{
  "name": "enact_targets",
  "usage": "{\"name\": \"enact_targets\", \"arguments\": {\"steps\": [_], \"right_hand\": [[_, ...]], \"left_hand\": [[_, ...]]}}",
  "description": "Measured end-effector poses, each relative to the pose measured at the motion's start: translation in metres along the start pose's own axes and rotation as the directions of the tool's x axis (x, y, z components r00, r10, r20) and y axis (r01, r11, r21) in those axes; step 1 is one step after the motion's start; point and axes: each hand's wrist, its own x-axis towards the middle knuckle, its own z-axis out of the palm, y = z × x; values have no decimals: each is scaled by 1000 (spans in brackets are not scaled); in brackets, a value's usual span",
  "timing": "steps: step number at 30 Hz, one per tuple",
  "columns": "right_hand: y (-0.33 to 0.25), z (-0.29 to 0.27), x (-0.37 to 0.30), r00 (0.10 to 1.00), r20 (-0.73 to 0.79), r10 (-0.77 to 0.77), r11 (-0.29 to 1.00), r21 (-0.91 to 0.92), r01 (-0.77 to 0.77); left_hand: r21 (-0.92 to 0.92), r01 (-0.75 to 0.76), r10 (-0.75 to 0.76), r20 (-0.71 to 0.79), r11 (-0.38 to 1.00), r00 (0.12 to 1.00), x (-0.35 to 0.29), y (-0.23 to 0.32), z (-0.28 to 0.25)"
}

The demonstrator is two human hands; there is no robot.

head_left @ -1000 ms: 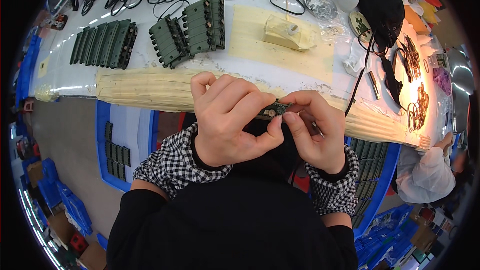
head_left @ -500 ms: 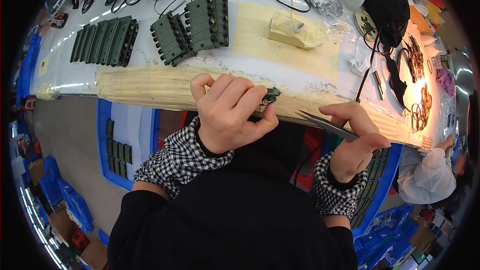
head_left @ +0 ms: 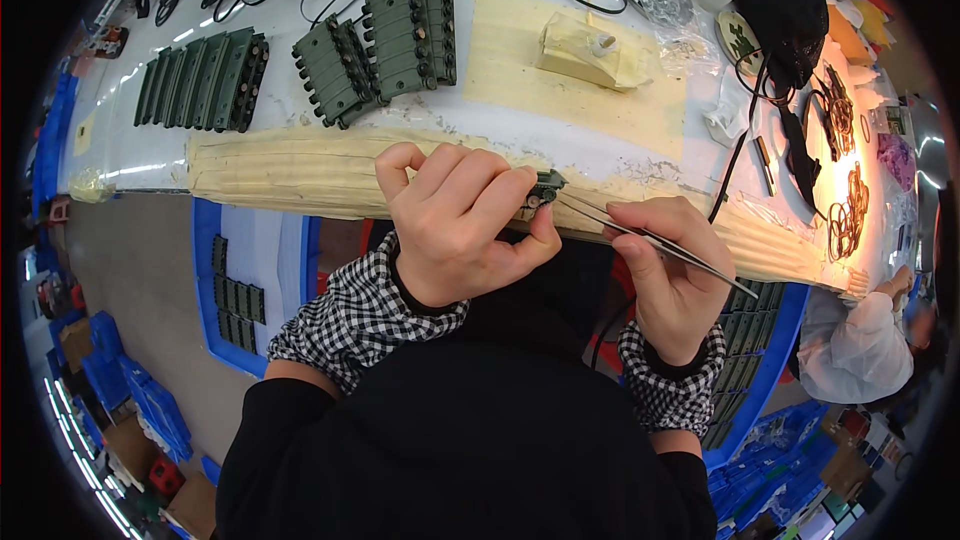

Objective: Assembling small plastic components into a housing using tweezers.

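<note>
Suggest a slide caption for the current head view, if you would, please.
The left hand holds a small dark-green part while the right hand points slim tweezers toward it.

Top [head_left: 460,420]: was blk, looked plain
L oversleeve [head_left: 335,315]: was blk/wht chk, gathered
R oversleeve [head_left: 662,382]: had same chk
Inner cuffs [head_left: 406,285]: were blk
</note>
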Motion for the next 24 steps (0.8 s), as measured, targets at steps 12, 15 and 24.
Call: {"name": "enact_targets", "arguments": {"steps": [12, 15, 24], "right_hand": [[5, 6, 7, 999, 31, -45, 999, -17, 45], [4, 5, 12, 989, 92, -116, 991, -59, 122], [-14, -11, 61, 780, 538, -319, 901, -83, 426]], "left_hand": [[-8, 0, 0, -6, 1000, 1000, 1, -2, 1], [-11, -8, 8, 3, 1000, 1000, 1, -3, 0], [-53, -33, 31, -47, 998, 998, 2, -7, 4]]}}
